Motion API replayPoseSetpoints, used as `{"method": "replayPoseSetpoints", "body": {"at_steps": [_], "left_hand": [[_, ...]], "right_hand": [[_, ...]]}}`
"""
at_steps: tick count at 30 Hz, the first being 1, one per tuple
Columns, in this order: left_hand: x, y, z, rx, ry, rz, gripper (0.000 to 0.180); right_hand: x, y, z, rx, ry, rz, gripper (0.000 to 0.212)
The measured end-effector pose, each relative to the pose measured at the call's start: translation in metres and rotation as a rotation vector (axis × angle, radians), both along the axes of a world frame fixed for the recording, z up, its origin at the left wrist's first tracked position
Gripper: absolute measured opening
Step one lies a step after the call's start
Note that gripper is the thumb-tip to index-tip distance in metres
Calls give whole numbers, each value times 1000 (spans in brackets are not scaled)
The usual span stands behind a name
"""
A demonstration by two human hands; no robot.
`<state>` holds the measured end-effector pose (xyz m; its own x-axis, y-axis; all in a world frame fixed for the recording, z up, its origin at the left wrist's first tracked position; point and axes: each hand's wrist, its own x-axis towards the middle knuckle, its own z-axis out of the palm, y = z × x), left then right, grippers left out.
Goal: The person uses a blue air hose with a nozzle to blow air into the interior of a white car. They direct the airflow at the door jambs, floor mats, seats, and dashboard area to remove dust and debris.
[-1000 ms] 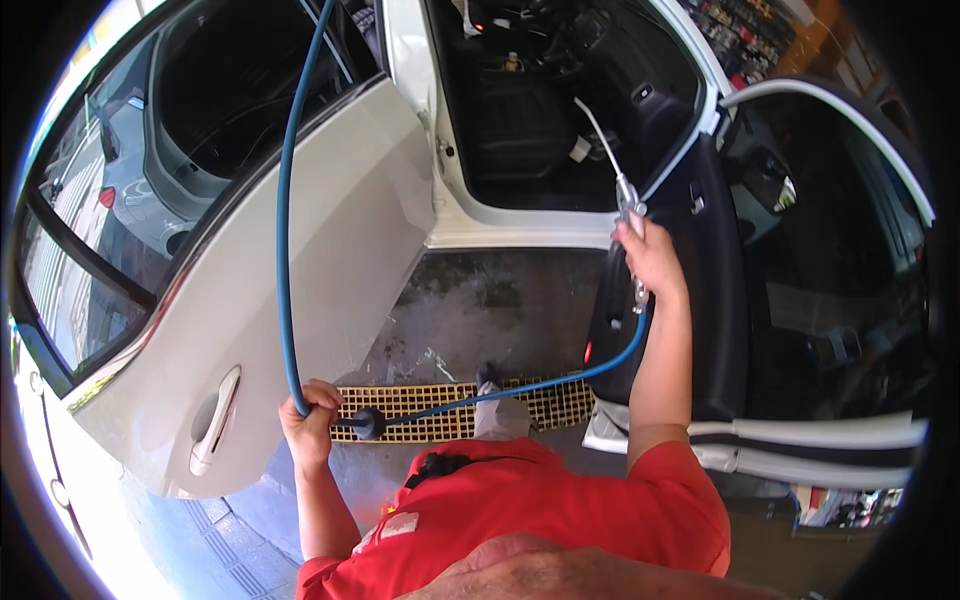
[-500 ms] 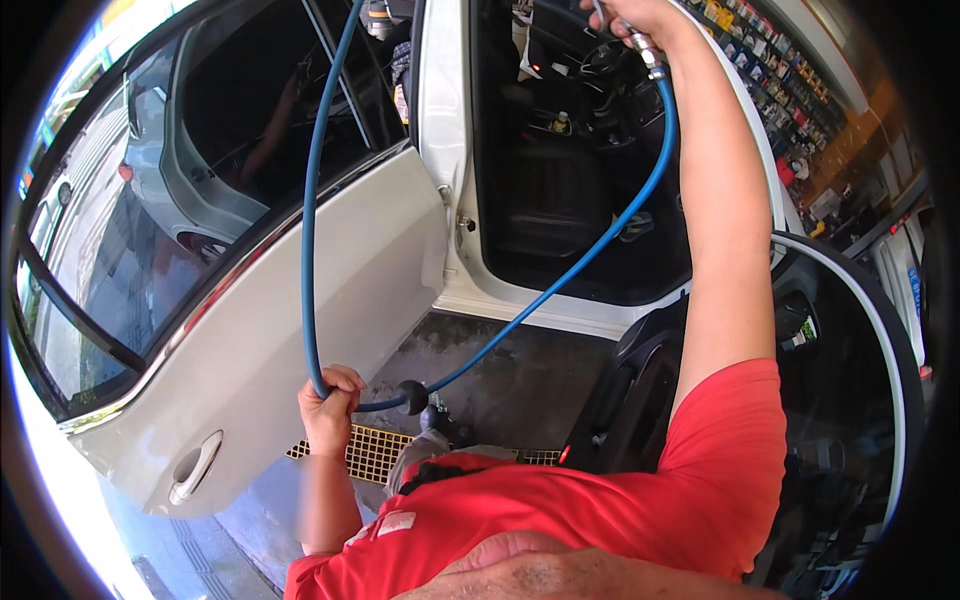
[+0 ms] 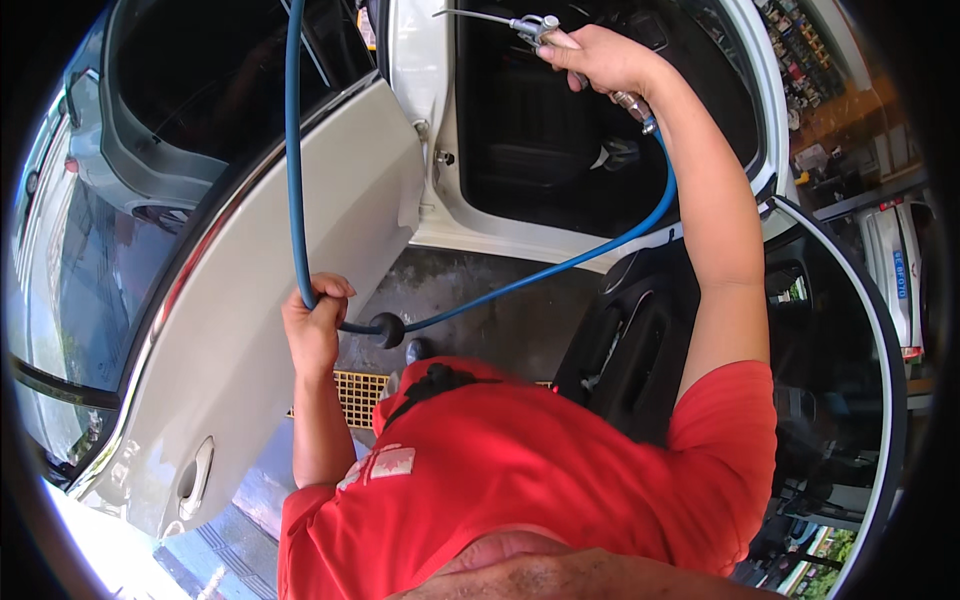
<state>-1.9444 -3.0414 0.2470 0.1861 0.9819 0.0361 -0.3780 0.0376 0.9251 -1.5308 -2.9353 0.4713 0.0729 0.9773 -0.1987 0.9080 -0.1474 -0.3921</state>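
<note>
My right hand (image 3: pixel 605 62) is closed around the grip of a metal air blow gun (image 3: pixel 535 28), held up before the front door opening of a white car. Its thin nozzle points left. A blue hose (image 3: pixel 295 150) joins the gun's lower end, loops down under a black ball (image 3: pixel 387 329) threaded on it, and passes through my left hand (image 3: pixel 318 315). That hand is closed on the hose beside the ball, near the car's white rear door (image 3: pixel 300 230). From there the hose rises past the upper edge of the view.
On the right stands the open front door (image 3: pixel 640 350) with its dark inner panel. The dark seat (image 3: pixel 530 130) shows through the doorway. A yellow floor grate (image 3: pixel 360 390) lies by my feet. Shelves with many small goods (image 3: pixel 795 60) stand at the far right.
My right hand has drawn lower and to the left, bringing the whole blow gun into view. My left hand, still on the hose, sits higher in the view. The view has shifted.
</note>
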Motion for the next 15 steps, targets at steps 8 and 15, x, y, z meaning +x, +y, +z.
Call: {"method": "replayPoseSetpoints", "body": {"at_steps": [8,15], "left_hand": [[12,27,53,289,-6,-29,71],[-16,67,159,1092,164,-229,89]], "right_hand": [[-5,-38,-135,-177,20,34,48],[-8,-53,-283,-317,210,-122,59]]}}
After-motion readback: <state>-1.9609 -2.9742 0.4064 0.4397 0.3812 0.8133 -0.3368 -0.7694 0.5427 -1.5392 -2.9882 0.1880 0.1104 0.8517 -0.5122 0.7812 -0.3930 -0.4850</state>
